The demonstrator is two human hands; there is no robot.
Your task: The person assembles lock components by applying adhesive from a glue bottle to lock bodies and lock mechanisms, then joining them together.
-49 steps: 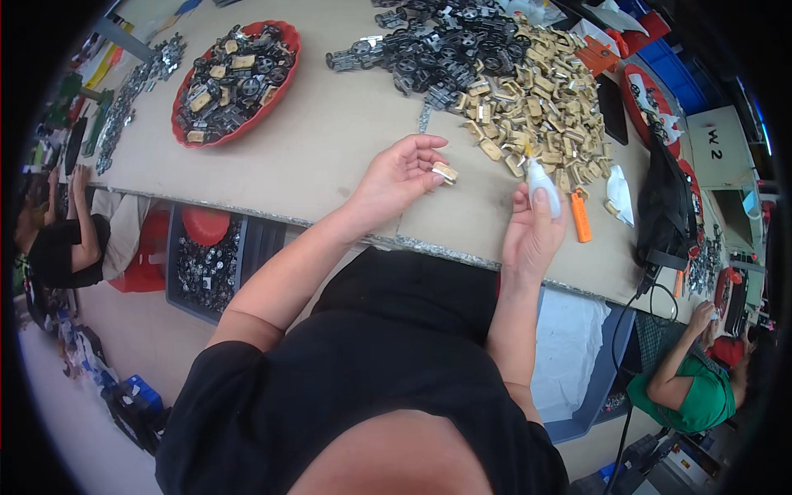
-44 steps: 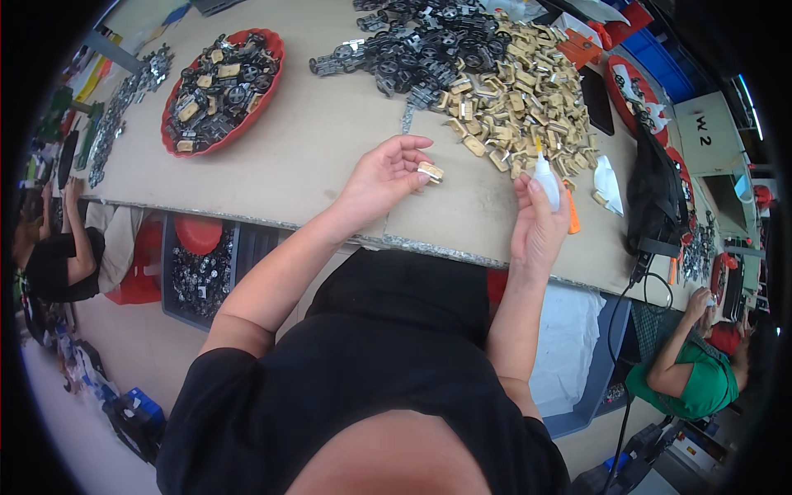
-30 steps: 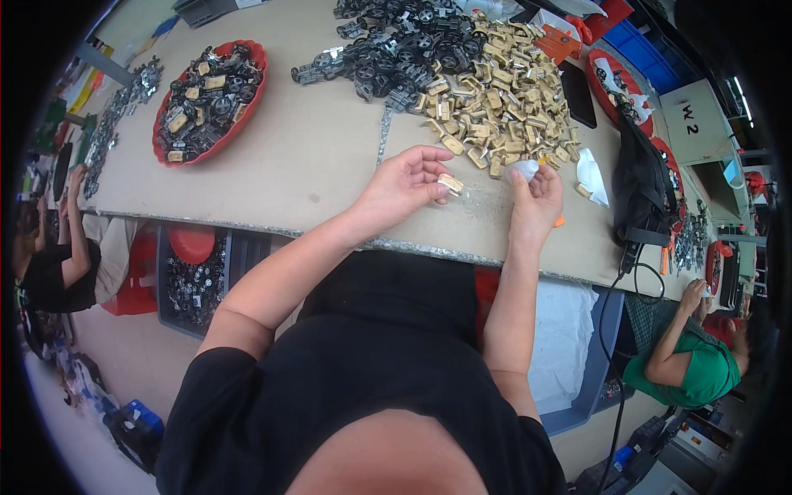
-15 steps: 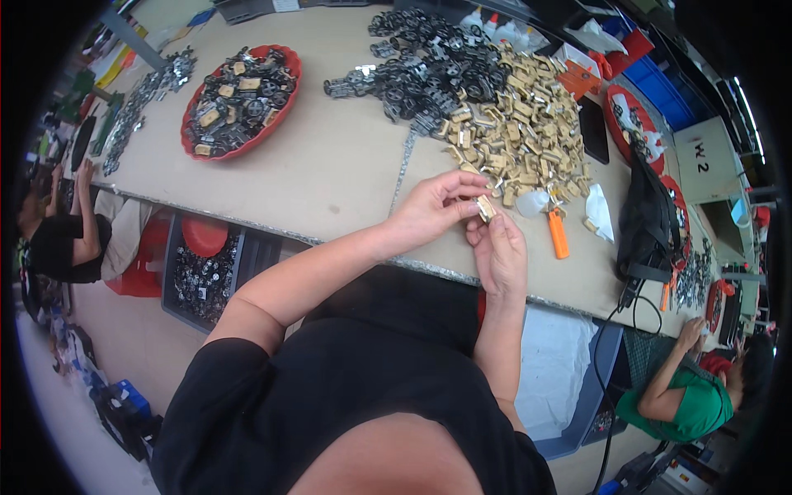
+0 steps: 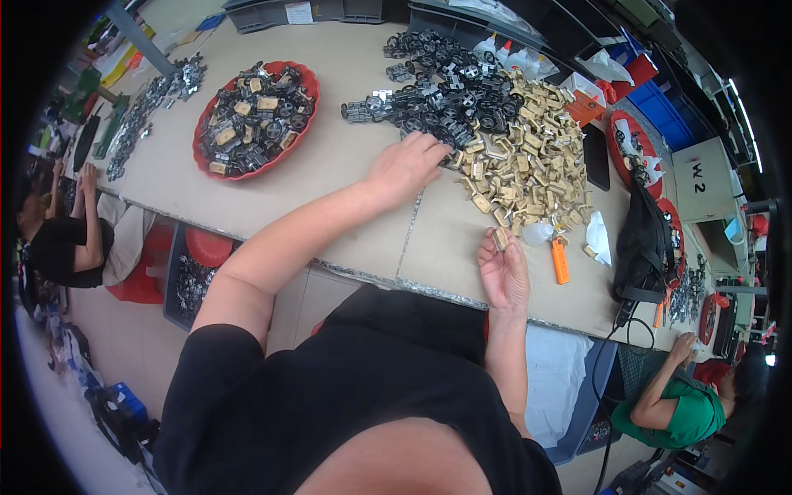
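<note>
My left hand [image 5: 408, 169] reaches to the near edge of a pile of black wheeled parts [image 5: 450, 103], where it meets a heap of small tan-and-metal pieces [image 5: 532, 161]. Its fingers are slightly apart and bent downward, the tips partly hidden; nothing shows in them. Close to the table's front edge, my right hand [image 5: 505, 272] pinches a small tan block-shaped piece [image 5: 500, 239] between thumb and fingers, palm turned up. Beside that hand lie an orange-handled tool [image 5: 560, 262] and a small whitish translucent cup-like thing [image 5: 538, 234].
A red scalloped bowl [image 5: 312, 101] of black and tan parts stands on the left. Silver pieces [image 5: 157, 107] lie beyond it. To the right are a dark phone-like slab [image 5: 596, 157], a black bag [image 5: 642, 239] and a cable. Co-workers sit at both sides.
My hands have parted. The left has moved up and left to the black parts; the right has lowered slightly and keeps the tan piece. The view has shifted a little.
</note>
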